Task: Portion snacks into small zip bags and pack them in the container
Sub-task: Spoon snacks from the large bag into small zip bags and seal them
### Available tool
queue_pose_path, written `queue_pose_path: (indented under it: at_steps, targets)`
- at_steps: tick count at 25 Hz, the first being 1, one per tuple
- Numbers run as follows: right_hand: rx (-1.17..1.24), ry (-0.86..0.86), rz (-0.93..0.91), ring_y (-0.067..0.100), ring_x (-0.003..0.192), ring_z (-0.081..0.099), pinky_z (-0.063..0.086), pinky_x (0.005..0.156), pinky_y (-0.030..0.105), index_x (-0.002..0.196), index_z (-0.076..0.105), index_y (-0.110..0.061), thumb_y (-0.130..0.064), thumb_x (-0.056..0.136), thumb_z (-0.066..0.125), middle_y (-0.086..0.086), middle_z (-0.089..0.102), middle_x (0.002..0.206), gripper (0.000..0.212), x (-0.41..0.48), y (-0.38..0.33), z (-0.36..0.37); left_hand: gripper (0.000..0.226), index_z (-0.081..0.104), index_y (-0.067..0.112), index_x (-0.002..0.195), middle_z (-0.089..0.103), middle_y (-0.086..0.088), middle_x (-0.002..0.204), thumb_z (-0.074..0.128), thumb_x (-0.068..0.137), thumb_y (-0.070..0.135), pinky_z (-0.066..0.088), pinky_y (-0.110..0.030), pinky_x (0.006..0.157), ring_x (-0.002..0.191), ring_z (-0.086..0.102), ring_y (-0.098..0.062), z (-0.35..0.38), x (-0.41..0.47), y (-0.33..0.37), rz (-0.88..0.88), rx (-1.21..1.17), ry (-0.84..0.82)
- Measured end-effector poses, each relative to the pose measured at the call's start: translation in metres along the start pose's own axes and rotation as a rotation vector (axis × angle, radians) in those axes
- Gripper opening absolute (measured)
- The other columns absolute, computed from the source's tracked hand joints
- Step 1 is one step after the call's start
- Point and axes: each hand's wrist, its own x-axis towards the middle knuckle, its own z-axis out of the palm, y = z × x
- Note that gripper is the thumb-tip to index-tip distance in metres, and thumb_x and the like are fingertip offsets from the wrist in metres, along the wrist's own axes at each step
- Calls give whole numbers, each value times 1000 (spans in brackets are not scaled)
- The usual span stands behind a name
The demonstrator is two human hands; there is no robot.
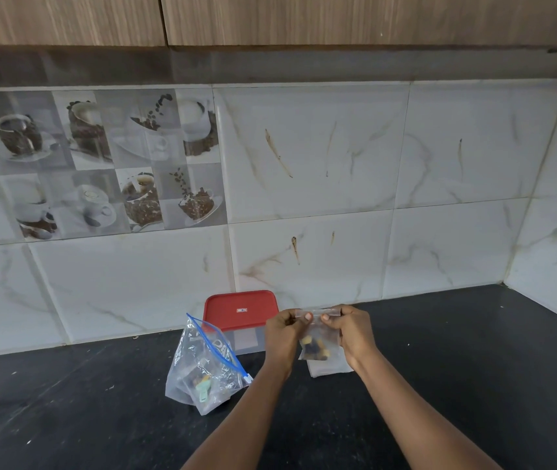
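A small clear zip bag (pixel 317 346) with yellow and dark snack pieces hangs above the black counter. My left hand (pixel 283 334) and my right hand (pixel 351 334) both pinch its top strip, one at each end. To its left stands a clear container (pixel 246 340) with its red lid (pixel 239 310) leaning against the wall behind it. A large clear zip bag (pixel 205 368) with a blue slider sits in front of the container, holding a few coloured snacks. Under the held bag lie flat empty small bags (pixel 329 368).
The black counter (pixel 100 401) runs left and right, with tiled walls behind and at the right corner. Wooden cabinets hang overhead.
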Motion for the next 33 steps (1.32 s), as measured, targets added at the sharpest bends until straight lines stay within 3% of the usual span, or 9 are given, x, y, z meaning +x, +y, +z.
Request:
queue_pose_path:
  at_steps: [4,12,18,21,23,25,28,31,33]
  targets:
    - [29,-100,6,31,88,66,54,83,39,86,70,1,8,78,67,22,68,95,10,1,4,1,16,65,12,74,65,-2,69,62,88,6,47,-20,61,64,59,-13,6,6,-2,11,122,59]
    - [-8,32,35,27,78,65,52,89,45,73,67,-2,14,79,64,13,67,75,16,11,6,-6,6,70,1,87,71,-11,80,65,85,4,55,-24,62,72,67,-20,15,11,-17,-11,41,-51]
    - [-30,70,92,26,73,65,55,78,42,75,65,-4,11,80,63,13,67,77,16,8,15,-26,17,68,15,71,69,-5,72,66,83,4,52,-33,74,72,63,-20,28,18,-27,-67,188,10]
    - [-17,194,86,25,67,62,55,63,34,69,60,-1,16,78,61,14,62,71,19,8,10,-39,12,72,11,76,70,-10,76,65,86,10,54,-40,77,75,63,-23,36,16,-34,-88,192,-37]
    - [-13,176,105,26,69,64,55,61,33,73,62,0,12,80,62,15,65,74,13,5,9,-50,17,72,7,80,69,-12,79,58,91,9,54,-42,78,77,61,-25,41,16,-39,-132,145,-55]
    - [-13,135,132,26,71,66,56,62,33,78,64,1,7,84,61,14,67,77,9,2,11,-63,23,71,5,77,64,-10,72,55,93,6,50,-38,71,72,56,-24,46,15,-44,-176,139,-64]
    - [-93,172,144,24,72,64,56,60,32,68,57,-3,8,88,56,12,64,77,22,0,19,-81,29,69,4,67,56,-4,60,53,91,5,40,-26,60,60,47,-15,61,9,-48,-174,309,-76]
    - [-196,302,176,28,76,60,55,69,42,57,49,-6,9,86,55,19,60,79,34,5,36,-102,25,72,-2,79,55,-4,58,55,92,11,38,-24,56,57,46,-14,80,4,-58,-205,443,-98]
    - [-223,376,227,28,75,59,54,71,45,56,51,-6,7,87,56,21,60,79,33,9,49,-119,28,71,-4,84,60,-7,64,56,92,17,47,-28,62,62,51,-17,93,2,-72,-242,472,-164]
